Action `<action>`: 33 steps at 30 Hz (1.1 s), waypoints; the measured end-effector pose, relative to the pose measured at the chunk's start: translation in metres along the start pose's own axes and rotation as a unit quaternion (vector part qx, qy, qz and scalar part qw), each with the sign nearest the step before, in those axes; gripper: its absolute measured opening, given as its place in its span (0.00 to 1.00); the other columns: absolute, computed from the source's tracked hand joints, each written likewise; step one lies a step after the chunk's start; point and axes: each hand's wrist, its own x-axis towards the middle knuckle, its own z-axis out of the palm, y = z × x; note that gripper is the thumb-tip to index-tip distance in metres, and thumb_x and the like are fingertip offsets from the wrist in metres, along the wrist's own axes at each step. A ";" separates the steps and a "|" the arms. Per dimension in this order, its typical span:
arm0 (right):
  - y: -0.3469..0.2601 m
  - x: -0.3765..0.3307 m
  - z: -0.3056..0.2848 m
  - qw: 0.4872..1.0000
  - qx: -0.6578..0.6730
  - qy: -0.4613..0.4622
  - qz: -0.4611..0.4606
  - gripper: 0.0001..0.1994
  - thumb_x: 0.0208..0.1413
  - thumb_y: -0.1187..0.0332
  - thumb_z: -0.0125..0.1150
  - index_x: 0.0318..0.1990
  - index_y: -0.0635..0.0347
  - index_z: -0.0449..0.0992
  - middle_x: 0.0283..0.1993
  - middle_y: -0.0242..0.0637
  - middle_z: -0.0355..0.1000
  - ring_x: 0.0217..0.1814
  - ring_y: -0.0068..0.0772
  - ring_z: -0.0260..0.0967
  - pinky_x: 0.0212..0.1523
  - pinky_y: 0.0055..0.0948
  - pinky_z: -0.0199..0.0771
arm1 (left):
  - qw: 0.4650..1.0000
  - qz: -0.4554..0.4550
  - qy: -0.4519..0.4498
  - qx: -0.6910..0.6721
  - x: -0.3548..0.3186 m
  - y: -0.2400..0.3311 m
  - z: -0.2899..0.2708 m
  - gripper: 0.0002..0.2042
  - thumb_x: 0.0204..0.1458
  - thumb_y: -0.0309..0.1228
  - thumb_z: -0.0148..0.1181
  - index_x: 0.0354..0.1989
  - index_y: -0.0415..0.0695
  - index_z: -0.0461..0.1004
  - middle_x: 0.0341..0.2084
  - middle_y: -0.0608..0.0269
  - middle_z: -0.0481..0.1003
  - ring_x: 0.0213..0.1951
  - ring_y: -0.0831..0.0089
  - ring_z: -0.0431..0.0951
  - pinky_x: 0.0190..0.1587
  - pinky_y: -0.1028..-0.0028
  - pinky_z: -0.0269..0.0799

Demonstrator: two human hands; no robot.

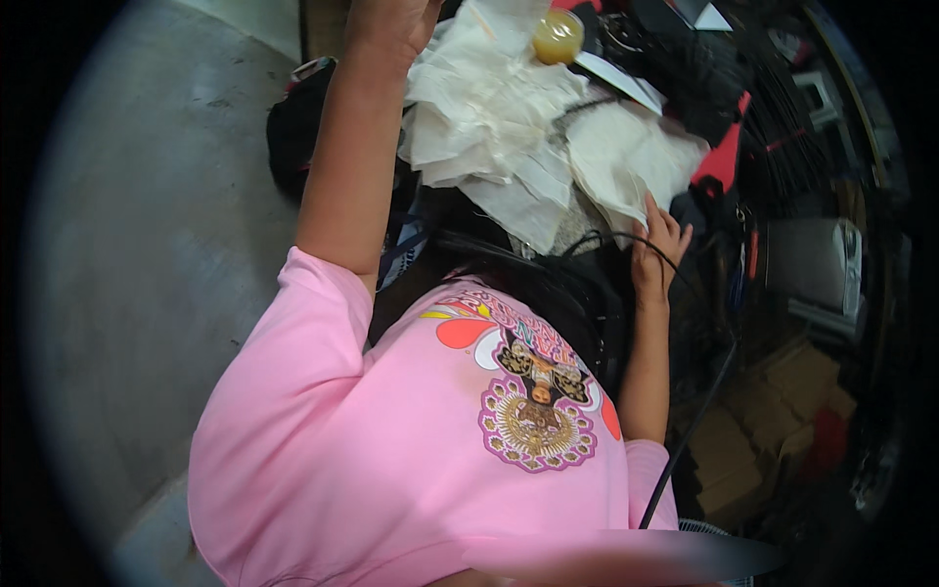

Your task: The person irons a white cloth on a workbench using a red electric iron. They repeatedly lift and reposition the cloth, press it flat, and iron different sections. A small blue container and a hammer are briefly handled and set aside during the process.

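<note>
My left arm reaches far forward, and my left hand (416, 24) is cut off by the top edge. Its fingers are out of sight, just left of a heap of thin, crumpled white fabric pieces (499, 108). My right hand (660, 252) is at the near right edge of another white fabric piece (631, 152). Its fingers are stretched and spread, the foremost touching the fabric's edge. A thin black cord (611, 235) loops by this hand.
A round yellowish container (558, 37) stands at the heap's far side. A red object (722, 157) lies to the right. Black items and a dark bag (298, 132) surround the fabric. Brown cardboard (753, 430) is at lower right, grey floor (166, 245) at left.
</note>
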 end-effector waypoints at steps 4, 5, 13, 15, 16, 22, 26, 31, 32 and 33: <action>0.003 -0.001 0.003 1.000 -0.004 0.005 0.000 0.24 0.61 0.56 0.52 0.65 0.46 0.67 0.43 0.39 0.76 0.59 0.43 0.66 0.70 0.62 0.37 | 1.000 0.006 -0.026 0.014 0.000 -0.003 -0.023 0.18 0.51 0.16 0.50 0.52 0.39 0.66 0.41 0.62 0.73 0.42 0.74 0.76 0.46 0.77 0.74; 0.003 -0.001 0.003 1.000 -0.006 0.006 -0.006 0.24 0.61 0.56 0.51 0.65 0.46 0.67 0.43 0.39 0.76 0.59 0.43 0.66 0.70 0.62 0.37 | 1.000 -0.001 -0.007 0.029 -0.001 -0.010 -0.031 0.19 0.51 0.16 0.50 0.53 0.39 0.66 0.42 0.62 0.72 0.43 0.76 0.75 0.46 0.78 0.74; 0.003 -0.002 0.003 1.000 -0.012 0.012 -0.009 0.24 0.61 0.56 0.52 0.65 0.46 0.66 0.45 0.36 0.76 0.59 0.42 0.65 0.70 0.63 0.37 | 0.869 -0.037 -0.034 0.492 -0.049 -0.096 -0.116 0.18 0.50 0.29 0.60 0.51 0.41 0.75 0.42 0.51 0.78 0.44 0.59 0.79 0.50 0.67 0.73; 0.003 -0.002 0.003 1.000 -0.012 0.003 -0.003 0.25 0.61 0.56 0.52 0.66 0.46 0.65 0.45 0.36 0.76 0.60 0.41 0.65 0.70 0.63 0.36 | 0.799 -0.126 -0.067 0.584 -0.066 -0.108 -0.124 0.22 0.50 0.38 0.62 0.52 0.41 0.74 0.49 0.43 0.73 0.50 0.49 0.74 0.57 0.59 0.67; 0.002 -0.002 0.002 1.000 -0.007 0.004 -0.002 0.25 0.61 0.56 0.52 0.66 0.46 0.65 0.45 0.36 0.76 0.60 0.41 0.65 0.70 0.63 0.36 | 0.783 -0.060 -0.037 0.618 -0.069 -0.114 -0.124 0.23 0.50 0.39 0.62 0.54 0.42 0.73 0.51 0.43 0.72 0.53 0.49 0.72 0.58 0.58 0.65; 0.002 -0.001 0.003 1.000 0.000 0.006 0.002 0.25 0.60 0.57 0.53 0.66 0.46 0.65 0.44 0.35 0.76 0.60 0.41 0.65 0.70 0.63 0.35 | 0.739 0.001 -0.144 0.658 -0.069 -0.150 -0.124 0.23 0.58 0.39 0.54 0.60 0.41 0.68 0.62 0.43 0.63 0.62 0.51 0.63 0.65 0.59 0.56; 0.002 -0.002 0.002 1.000 -0.002 -0.001 0.005 0.26 0.60 0.57 0.53 0.66 0.45 0.65 0.43 0.34 0.77 0.60 0.40 0.65 0.70 0.63 0.35 | 0.823 -0.060 -0.073 0.559 -0.083 -0.183 -0.123 0.25 0.59 0.39 0.52 0.62 0.36 0.65 0.62 0.39 0.62 0.65 0.48 0.61 0.68 0.61 0.52; 0.000 -0.004 0.000 1.000 -0.001 -0.004 0.003 0.27 0.58 0.59 0.55 0.67 0.45 0.64 0.43 0.33 0.77 0.60 0.40 0.65 0.70 0.63 0.35 | 0.874 -0.096 -0.089 0.468 -0.064 -0.157 -0.130 0.31 0.61 0.46 0.48 0.67 0.37 0.56 0.66 0.38 0.56 0.69 0.48 0.54 0.69 0.63 0.49; 0.000 -0.004 0.000 1.000 0.002 -0.003 0.004 0.27 0.58 0.60 0.56 0.67 0.45 0.64 0.43 0.32 0.77 0.60 0.40 0.65 0.70 0.63 0.35 | 0.880 -0.081 -0.074 0.463 -0.063 -0.147 -0.126 0.32 0.61 0.47 0.48 0.68 0.37 0.55 0.67 0.38 0.54 0.69 0.48 0.53 0.69 0.62 0.48; 0.000 -0.005 0.000 1.000 0.006 0.002 0.003 0.28 0.57 0.61 0.56 0.67 0.45 0.63 0.44 0.32 0.77 0.60 0.40 0.65 0.70 0.63 0.35 | 0.849 -0.035 -0.045 0.526 -0.063 -0.138 -0.118 0.32 0.61 0.48 0.48 0.67 0.39 0.57 0.67 0.38 0.54 0.69 0.49 0.52 0.69 0.59 0.49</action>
